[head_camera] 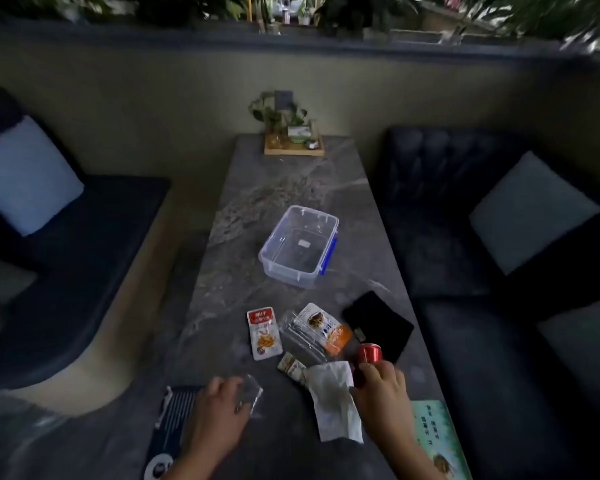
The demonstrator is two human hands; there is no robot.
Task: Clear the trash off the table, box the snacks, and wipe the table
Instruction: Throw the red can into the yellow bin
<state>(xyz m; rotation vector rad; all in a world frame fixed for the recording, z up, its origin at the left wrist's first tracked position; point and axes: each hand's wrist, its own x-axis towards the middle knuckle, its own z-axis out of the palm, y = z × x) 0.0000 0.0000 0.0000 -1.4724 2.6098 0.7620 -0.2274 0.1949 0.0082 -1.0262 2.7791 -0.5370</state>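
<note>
My right hand [383,384] grips a red can [370,353] and a crumpled white tissue [336,398] that hangs below it. My left hand [219,403] holds a clear plastic wrapper [252,396] just above the grey marble table [281,188]. Ahead of the hands lie a red-and-white snack packet [263,332], an orange-and-white snack packet [326,327], a clear crumpled wrapper [300,336] between them, and a small green-brown packet [291,367]. An empty clear plastic box [298,245] with blue clips stands mid-table.
A black flat pouch [378,323] lies right of the snacks. A dark striped cloth [174,420] lies near left, a green booklet [437,438] near right. A wooden tray with a plant [293,143] stands at the far end. Dark sofas with pillows flank the table.
</note>
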